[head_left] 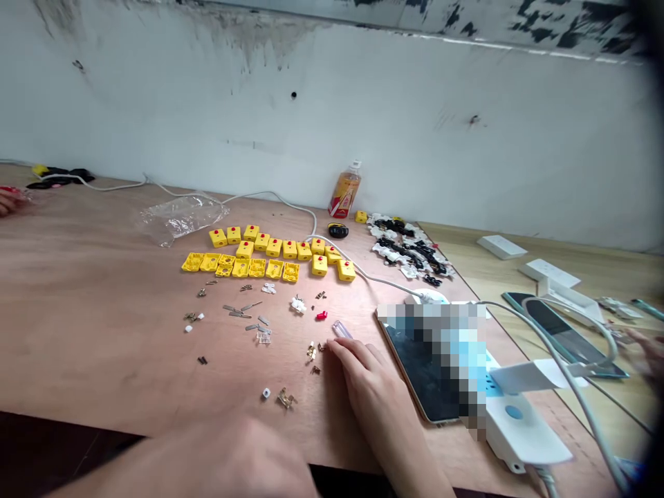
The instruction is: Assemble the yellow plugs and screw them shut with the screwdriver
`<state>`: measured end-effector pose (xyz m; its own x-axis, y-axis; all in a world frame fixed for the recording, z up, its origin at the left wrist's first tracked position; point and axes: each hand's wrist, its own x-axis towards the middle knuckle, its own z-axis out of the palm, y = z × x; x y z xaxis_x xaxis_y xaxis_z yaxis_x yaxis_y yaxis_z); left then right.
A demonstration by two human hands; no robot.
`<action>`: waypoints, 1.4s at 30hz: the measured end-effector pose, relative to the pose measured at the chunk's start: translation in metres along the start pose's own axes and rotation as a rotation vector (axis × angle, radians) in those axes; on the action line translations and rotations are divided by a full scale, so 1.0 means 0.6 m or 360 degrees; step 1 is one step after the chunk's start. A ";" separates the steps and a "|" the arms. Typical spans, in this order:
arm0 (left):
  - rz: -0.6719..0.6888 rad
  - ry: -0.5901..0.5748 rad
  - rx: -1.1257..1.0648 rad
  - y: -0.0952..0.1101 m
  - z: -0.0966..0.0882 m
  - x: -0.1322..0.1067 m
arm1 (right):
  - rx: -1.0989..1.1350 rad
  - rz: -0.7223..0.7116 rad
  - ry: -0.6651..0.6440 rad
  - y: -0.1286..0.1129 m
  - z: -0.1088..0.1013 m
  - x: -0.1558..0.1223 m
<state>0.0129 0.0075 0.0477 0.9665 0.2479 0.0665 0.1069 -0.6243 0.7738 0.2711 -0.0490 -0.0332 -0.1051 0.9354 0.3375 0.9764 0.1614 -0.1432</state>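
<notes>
My right hand point(369, 382) lies flat on the wooden table point(93, 332), fingers stretched out and holding nothing. Its fingertips reach towards a few small brass parts point(312, 354) and a clear plastic piece point(342, 329). More tiny metal pins and springs point(243, 311) are scattered to the left, with a red piece point(321, 315) and a white piece point(297, 304) among them. Behind them stand rows of yellow housings point(259, 254), some with red buttons. My left hand point(218, 460) is a blurred shape at the bottom edge, and its fingers do not show.
A phone point(422, 370) lies right of my hand beside a white power strip point(519, 429) with cables. Further back are a bottle point(344, 193), a pile of black and white parts point(407, 249) and a plastic bag point(179, 216). Other people's hands show at both far edges.
</notes>
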 end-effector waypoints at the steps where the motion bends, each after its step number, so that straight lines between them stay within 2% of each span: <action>1: -0.0016 0.0034 0.0034 -0.010 -0.023 0.015 | 0.0027 0.0001 0.0052 0.000 0.002 -0.001; 2: -0.0118 0.0187 0.0173 -0.021 -0.044 0.034 | 0.0072 0.0001 0.0115 -0.001 0.003 -0.002; 4: -0.0165 0.0457 0.0583 -0.049 -0.077 0.077 | 0.0176 0.0003 0.0234 -0.007 0.002 -0.001; 5: -0.0213 0.0479 0.0806 -0.065 -0.087 0.099 | 0.0231 0.0011 0.0282 -0.010 0.000 0.000; 7: -0.0212 0.0392 0.1139 -0.092 -0.094 0.138 | 0.0328 0.0033 0.0346 -0.018 -0.005 0.004; 9: -0.0196 0.0332 0.1240 -0.112 -0.091 0.163 | 0.0386 0.0052 0.0361 -0.024 -0.013 0.006; 12: -0.0162 0.0311 0.1221 -0.122 -0.084 0.172 | 0.0456 0.0070 0.0374 -0.028 -0.022 0.008; 16: -0.0149 0.0378 0.1137 -0.106 -0.084 0.150 | 0.0764 0.0195 0.0421 -0.030 -0.031 0.005; 19: -0.0153 0.0565 0.0762 -0.081 -0.071 0.122 | 0.1259 0.0374 0.0327 -0.034 -0.040 0.002; 21: -0.0119 0.0710 0.0328 -0.063 -0.050 0.101 | 0.1578 0.0495 0.0259 -0.041 -0.046 0.001; 23: -0.0080 0.0770 0.0037 -0.048 -0.023 0.081 | 0.1778 0.0558 0.0257 -0.052 -0.050 0.001; 27: -0.0207 0.1043 -0.0405 -0.037 0.028 0.053 | 0.1997 0.0568 0.0285 -0.074 -0.051 0.002; 31: -0.0210 0.1281 -0.0879 -0.037 0.057 0.046 | 0.2074 0.0587 0.0339 -0.086 -0.049 -0.001; 35: -0.0105 0.1462 -0.0899 -0.030 0.066 0.049 | 0.1970 0.0473 0.0482 -0.092 -0.048 0.001; 38: -0.0010 0.1440 -0.0829 -0.027 0.069 0.051 | 0.1856 0.0333 0.0559 -0.097 -0.049 0.005; 42: 0.0001 0.1459 -0.0596 -0.036 0.073 0.050 | 0.1677 0.0220 0.0383 -0.101 -0.051 0.003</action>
<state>0.0498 -0.0043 0.0056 0.3949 0.8239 0.4064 -0.1269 -0.3892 0.9124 0.2177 -0.0665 0.0046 0.1447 0.8987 0.4140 0.3131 0.3553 -0.8807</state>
